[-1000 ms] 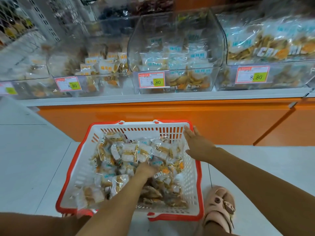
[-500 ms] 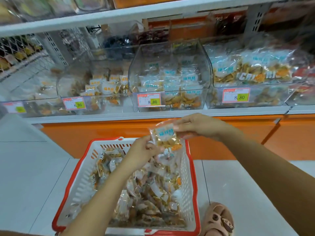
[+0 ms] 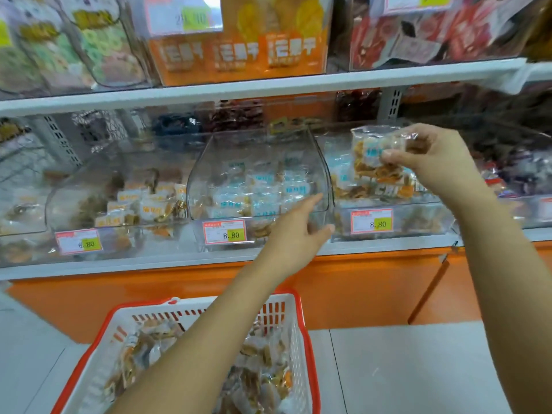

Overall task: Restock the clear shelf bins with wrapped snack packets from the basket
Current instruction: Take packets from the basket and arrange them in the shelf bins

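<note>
Two hands: left hand point(image 3: 294, 231) spread wide at middle bin point(image 3: 257, 162), right hand point(image 3: 433, 156) around packet point(image 3: 373, 153).

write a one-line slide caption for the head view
Right hand holds up a wrapped snack packet while the left hand reaches toward the middle clear bin, above the basket.

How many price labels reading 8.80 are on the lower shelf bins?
3: left label, middle label beside the left hand, right label below the held packet. Another label at the right edge is cut off, unreadable.
</note>
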`<state>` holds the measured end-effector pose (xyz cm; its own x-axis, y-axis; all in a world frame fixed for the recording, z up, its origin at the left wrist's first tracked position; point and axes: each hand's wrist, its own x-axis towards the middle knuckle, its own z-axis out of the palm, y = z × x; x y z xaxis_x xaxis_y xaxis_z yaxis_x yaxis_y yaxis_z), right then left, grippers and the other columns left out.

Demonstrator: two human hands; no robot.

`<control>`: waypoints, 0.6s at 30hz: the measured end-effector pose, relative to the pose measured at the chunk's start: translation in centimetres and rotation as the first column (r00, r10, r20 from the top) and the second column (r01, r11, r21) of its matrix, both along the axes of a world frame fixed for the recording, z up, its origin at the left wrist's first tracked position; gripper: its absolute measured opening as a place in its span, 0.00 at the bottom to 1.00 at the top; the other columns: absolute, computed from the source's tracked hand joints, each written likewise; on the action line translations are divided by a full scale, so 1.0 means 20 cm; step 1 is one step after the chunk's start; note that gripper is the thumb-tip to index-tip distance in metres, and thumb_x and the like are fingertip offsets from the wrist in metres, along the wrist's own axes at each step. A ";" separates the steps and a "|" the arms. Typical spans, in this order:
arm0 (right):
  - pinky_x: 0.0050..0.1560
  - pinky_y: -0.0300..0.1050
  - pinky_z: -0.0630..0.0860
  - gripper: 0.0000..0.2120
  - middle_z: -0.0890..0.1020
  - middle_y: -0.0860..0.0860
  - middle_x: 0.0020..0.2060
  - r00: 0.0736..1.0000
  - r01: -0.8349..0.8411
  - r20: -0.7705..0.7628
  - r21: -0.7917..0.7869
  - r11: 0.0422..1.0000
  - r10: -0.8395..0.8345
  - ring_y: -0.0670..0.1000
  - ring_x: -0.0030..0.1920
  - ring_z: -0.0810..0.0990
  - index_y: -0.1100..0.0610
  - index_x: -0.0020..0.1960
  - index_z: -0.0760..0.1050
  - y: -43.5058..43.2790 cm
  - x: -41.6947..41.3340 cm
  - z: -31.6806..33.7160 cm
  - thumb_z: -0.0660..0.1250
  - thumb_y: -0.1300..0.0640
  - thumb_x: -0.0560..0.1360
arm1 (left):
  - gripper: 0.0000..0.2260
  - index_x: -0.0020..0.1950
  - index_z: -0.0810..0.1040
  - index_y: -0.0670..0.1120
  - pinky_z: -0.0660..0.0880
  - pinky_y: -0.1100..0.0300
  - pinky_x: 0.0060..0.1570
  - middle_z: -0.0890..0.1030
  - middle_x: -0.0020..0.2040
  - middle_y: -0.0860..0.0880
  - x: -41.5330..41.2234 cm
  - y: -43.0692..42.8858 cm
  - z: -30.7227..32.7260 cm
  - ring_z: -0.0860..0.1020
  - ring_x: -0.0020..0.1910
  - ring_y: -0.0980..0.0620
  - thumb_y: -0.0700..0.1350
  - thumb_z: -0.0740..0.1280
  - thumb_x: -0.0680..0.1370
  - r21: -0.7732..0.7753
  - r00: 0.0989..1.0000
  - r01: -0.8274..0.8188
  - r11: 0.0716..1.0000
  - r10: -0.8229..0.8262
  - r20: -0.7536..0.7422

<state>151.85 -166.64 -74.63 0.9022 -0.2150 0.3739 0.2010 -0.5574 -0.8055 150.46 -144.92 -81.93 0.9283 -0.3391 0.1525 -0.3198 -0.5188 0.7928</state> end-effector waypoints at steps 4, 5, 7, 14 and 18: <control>0.38 0.39 0.71 0.07 0.79 0.53 0.41 0.994 0.020 -0.101 -0.113 0.993 -0.032 0.49 0.40 0.77 0.55 0.49 0.76 0.04 0.09 -0.13 0.72 0.56 0.73 | 0.29 0.78 0.56 0.54 0.61 0.53 0.72 0.59 0.77 0.54 0.05 -0.06 -0.01 0.61 0.74 0.52 0.50 0.64 0.79 0.124 1.000 0.019 0.992 -0.020 0.006; 0.40 0.40 0.70 0.07 0.77 0.52 0.41 0.992 0.015 -0.120 -0.121 0.993 -0.030 0.48 0.40 0.75 0.56 0.48 0.75 0.05 0.10 -0.14 0.72 0.56 0.74 | 0.29 0.78 0.56 0.54 0.61 0.54 0.71 0.59 0.77 0.54 0.06 -0.06 -0.02 0.61 0.74 0.52 0.50 0.64 0.79 0.137 1.000 0.027 0.990 -0.028 0.004; 0.47 0.43 0.70 0.11 0.76 0.50 0.44 0.988 0.005 -0.150 -0.094 0.996 -0.019 0.49 0.45 0.74 0.59 0.52 0.75 0.05 0.14 -0.16 0.71 0.55 0.74 | 0.29 0.78 0.55 0.54 0.61 0.55 0.71 0.59 0.77 0.54 0.08 -0.05 -0.03 0.61 0.74 0.52 0.50 0.64 0.80 0.140 0.999 0.039 0.989 -0.039 0.000; 0.57 0.53 0.74 0.29 0.81 0.60 0.51 0.963 -0.005 -0.267 0.085 0.996 0.028 0.60 0.53 0.81 0.59 0.71 0.65 0.05 0.21 -0.14 0.70 0.53 0.75 | 0.28 0.77 0.57 0.55 0.63 0.54 0.70 0.60 0.77 0.55 0.11 -0.04 -0.05 0.62 0.74 0.52 0.50 0.64 0.79 0.128 0.999 0.047 0.991 -0.046 -0.007; 0.47 0.51 0.77 0.20 0.80 0.63 0.48 0.939 -0.033 -0.343 -0.030 0.999 0.021 0.58 0.46 0.81 0.59 0.63 0.70 0.07 0.21 -0.12 0.70 0.53 0.75 | 0.27 0.77 0.59 0.55 0.64 0.54 0.69 0.61 0.76 0.54 0.11 -0.04 -0.04 0.64 0.73 0.52 0.50 0.64 0.79 0.110 0.999 0.040 0.993 -0.039 -0.010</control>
